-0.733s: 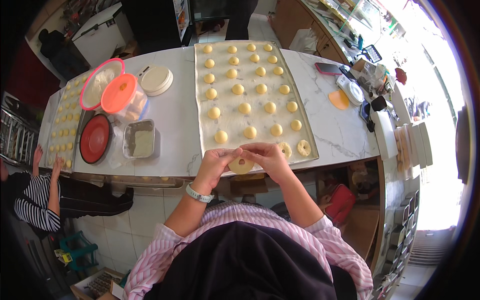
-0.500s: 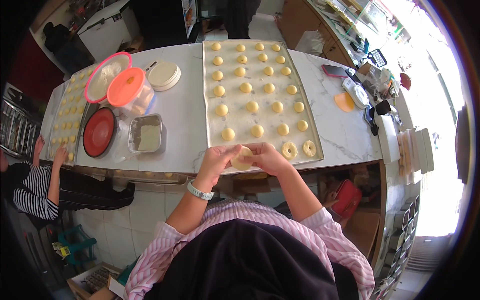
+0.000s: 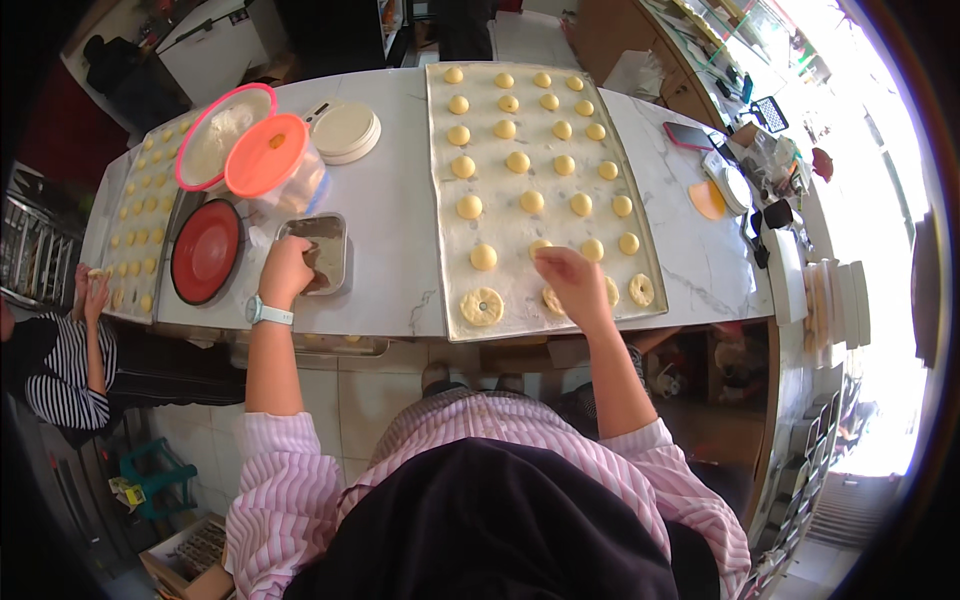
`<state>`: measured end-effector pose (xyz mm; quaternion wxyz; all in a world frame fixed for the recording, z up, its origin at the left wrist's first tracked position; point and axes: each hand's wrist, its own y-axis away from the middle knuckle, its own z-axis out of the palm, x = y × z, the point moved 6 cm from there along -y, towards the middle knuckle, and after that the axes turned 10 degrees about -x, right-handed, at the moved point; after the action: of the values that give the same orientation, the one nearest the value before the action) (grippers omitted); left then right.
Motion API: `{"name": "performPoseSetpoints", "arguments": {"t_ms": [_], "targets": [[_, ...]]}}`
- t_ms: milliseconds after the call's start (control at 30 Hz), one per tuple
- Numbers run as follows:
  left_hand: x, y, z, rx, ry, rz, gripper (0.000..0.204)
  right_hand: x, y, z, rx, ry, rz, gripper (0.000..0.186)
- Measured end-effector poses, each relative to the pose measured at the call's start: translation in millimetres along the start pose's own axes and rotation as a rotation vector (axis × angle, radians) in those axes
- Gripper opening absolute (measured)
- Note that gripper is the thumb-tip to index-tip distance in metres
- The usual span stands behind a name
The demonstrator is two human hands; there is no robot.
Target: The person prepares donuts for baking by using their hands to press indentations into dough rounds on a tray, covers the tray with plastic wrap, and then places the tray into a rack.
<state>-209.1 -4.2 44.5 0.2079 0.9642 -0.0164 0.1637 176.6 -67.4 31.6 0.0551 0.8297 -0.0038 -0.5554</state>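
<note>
My left hand [image 3: 287,270] reaches into a rectangular metal tin [image 3: 346,262] of pale powder that looks like flour. Its fingers are bunched, and their tips dip inside the rim, so anything between them is hidden. Over the near edge of a large floured tray [image 3: 510,228] is my right hand [image 3: 572,278], slightly blurred. Its fingertips meet or nearly meet a yellow dough ball [image 3: 538,244] in the nearest row of balls; whether they grip it is unclear. A flattened dough ring [image 3: 469,308] lies at the tray's near left corner, with more rings right of it, partly behind my right hand.
Left of the tin are a red round dish [image 3: 207,252], an orange-lidded tub [image 3: 266,160] and a pink-rimmed bowl [image 3: 190,165]. Behind it stands a round cream container [image 3: 342,130]. A co-worker's hands [image 3: 92,290] work dough at another tray [image 3: 135,305]. A phone [image 3: 688,136] lies right.
The dough ring now lies on the tray's near left corner, out of my hands. My left hand has moved left into the tin; my right hand has moved right over the tray. The view has shifted slightly.
</note>
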Motion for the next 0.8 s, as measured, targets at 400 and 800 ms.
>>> {"name": "performPoseSetpoints", "arguments": {"t_ms": [400, 800], "targets": [[-18.9, -2.7, 2.5, 0.268, -0.037, 0.206, 0.019, -8.7, 35.1, -22.2, 0.211, -0.050, 0.041, 0.020], [152.4, 63.1, 68.3, 0.243, 0.240, 0.854, 0.043, -20.4, 19.3, 134.3, -0.381, -1.452, 0.321, 0.052]]}}
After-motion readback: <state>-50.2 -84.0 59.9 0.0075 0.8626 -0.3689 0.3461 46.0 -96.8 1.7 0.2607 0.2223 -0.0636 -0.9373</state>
